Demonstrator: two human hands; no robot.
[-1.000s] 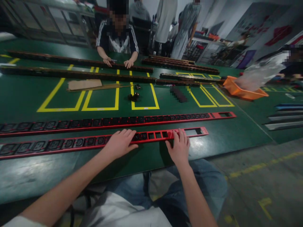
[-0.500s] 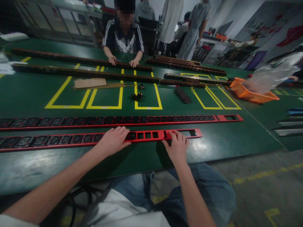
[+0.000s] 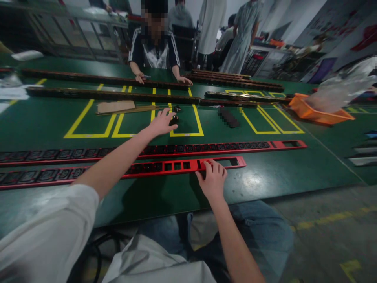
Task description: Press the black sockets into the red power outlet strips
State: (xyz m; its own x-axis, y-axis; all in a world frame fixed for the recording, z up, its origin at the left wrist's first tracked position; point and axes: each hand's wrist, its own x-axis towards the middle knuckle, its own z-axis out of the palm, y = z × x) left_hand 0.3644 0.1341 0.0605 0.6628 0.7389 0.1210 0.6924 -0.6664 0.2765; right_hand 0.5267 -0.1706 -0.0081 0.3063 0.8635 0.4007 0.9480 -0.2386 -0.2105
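My left hand point(image 3: 161, 122) reaches out over the table with its fingers apart, at a small group of black parts point(image 3: 175, 119). It partly covers them, and I see nothing held in it. My right hand point(image 3: 213, 177) grips the near red power strip point(image 3: 193, 165) around its right end, thumb on the near side and fingers over the top. Black sockets fill most of this strip; several square openings and a longer cutout show towards its right end. Behind it lies a second red power strip point(image 3: 277, 145), lined with black sockets.
A brown cardboard piece point(image 3: 116, 106) lies beyond my left hand. Long dark strips point(image 3: 118, 94) stretch across the table. A co-worker point(image 3: 154, 53) sits opposite, hands on one of them. At the right stands an orange bin point(image 3: 321, 112) with clear plastic in it.
My left hand has left the near power strip and moved forward to the small black parts. The near strip and my right hand have shifted slightly left. The co-worker's hand on the right has moved outward.
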